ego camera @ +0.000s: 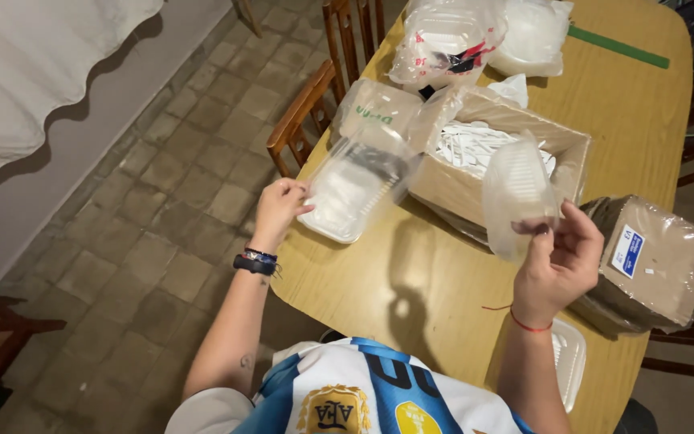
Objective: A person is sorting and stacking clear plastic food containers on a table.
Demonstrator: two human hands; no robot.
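**Two hands separating clear plastic containers at a wooden desk**

Head view, looking down. The right hand (560, 261) is raised above the desk (427, 273), its grip closed by thumb and fingertips on the lower rim of a clear plastic container (516, 193). The piece is held upright and tilted, so that its ribbed face is turned toward the person; held by the edge alone, it hangs free of the desk. The left hand (279, 207) reaches to the desk's left edge, its fingers curled and pinching the near corner of a stack of clear trays in a plastic bag (355, 189). That stack lies flat, partly overhanging the desk edge, and the pinch appears to steady it or part its wrapping; whether the fingers have hold of a tray or only the film cannot be told.

Between the hands stands an open cardboard box (491, 161) filled with white plastic pieces, probably cutlery. Just beside the right wrist rests a wrapped stack of brown paperboard trays (652, 265), tilted against the desk. A white lidded tray (569, 358) lies near the desk's front edge, below the right forearm. Further bagged containers (451, 40) sit at the far end, near a green ruler (618, 47). A wooden chair (315, 100) stands against the left side of the desk.
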